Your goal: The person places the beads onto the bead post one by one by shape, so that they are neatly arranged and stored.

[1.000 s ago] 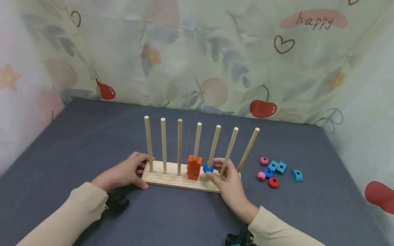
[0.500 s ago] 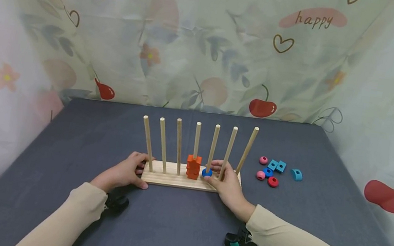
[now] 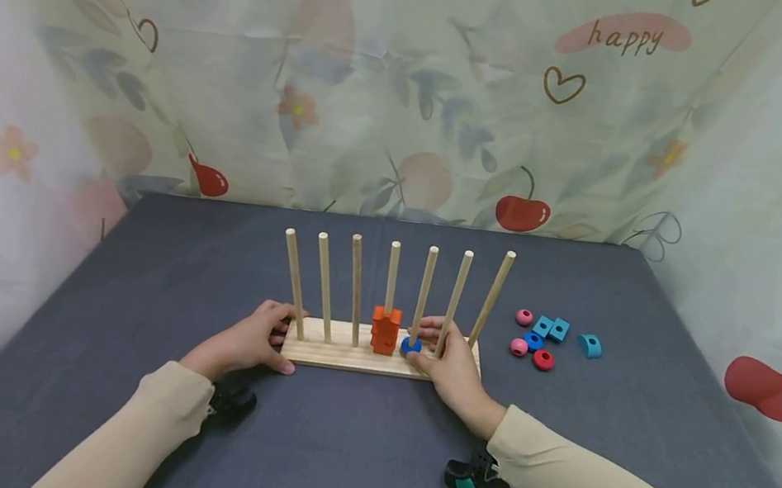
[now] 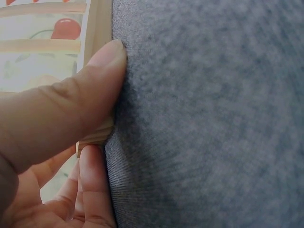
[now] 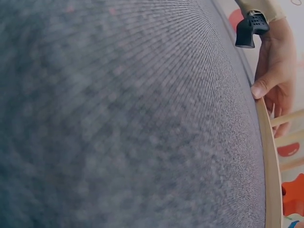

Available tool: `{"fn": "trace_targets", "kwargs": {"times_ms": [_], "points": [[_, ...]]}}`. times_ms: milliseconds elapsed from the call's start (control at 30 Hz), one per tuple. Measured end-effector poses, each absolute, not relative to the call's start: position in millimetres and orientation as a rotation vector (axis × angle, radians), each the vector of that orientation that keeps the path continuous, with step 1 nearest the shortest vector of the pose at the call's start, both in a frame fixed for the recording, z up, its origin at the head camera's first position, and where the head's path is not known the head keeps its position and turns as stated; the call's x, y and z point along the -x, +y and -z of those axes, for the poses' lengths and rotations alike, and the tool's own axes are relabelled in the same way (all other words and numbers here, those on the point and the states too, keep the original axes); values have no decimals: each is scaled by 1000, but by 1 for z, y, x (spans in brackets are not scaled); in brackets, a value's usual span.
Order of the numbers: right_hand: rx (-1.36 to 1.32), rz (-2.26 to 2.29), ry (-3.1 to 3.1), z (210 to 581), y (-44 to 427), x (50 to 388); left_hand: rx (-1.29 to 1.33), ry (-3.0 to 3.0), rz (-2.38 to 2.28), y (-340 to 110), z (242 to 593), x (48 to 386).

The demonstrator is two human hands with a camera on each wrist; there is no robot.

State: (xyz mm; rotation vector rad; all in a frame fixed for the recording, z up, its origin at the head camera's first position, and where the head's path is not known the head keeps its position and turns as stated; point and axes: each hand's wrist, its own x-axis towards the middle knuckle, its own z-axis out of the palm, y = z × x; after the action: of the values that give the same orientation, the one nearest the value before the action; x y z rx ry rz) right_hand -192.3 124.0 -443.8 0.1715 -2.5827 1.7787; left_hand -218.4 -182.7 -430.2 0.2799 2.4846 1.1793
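A wooden peg board [image 3: 330, 356] with several upright pegs stands on the dark cloth. My left hand [image 3: 256, 339] grips its left end; in the left wrist view the thumb [image 4: 102, 61] lies along the front edge and the fingers are at the end face. Orange star-shaped pieces [image 3: 384, 331] are stacked on the middle peg. Just right of them, a blue bead [image 3: 410, 346] sits low on its peg, near the base. My right hand [image 3: 452, 369] holds this bead between thumb and fingers, partly behind a neighbouring peg. The right wrist view shows the left hand [image 5: 278, 71], not the right one.
Right of the board lie loose pieces: pink beads [image 3: 518, 347], a red bead [image 3: 543, 360], another blue bead [image 3: 533, 342], light blue blocks [image 3: 558, 329] and a light blue arch [image 3: 590, 346]. A patterned curtain [image 3: 380, 109] surrounds the table.
My right hand has brought the blue bead down its peg to near the base, mostly in the first half second. The left hand stays on the board's end.
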Motion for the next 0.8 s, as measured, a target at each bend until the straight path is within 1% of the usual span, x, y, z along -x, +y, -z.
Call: {"fn": "trace_targets", "kwargs": {"times_ms": [300, 533, 800], "points": [[-202, -1757, -2591, 443, 124, 192, -285, 2476, -1190, -184, 430, 218], [-264, -1679, -2605, 444, 128, 188, -228, 2486, -1156, -181, 430, 218], [-307, -1673, -2785, 438, 145, 175, -235, 2485, -1147, -181, 430, 219]]}}
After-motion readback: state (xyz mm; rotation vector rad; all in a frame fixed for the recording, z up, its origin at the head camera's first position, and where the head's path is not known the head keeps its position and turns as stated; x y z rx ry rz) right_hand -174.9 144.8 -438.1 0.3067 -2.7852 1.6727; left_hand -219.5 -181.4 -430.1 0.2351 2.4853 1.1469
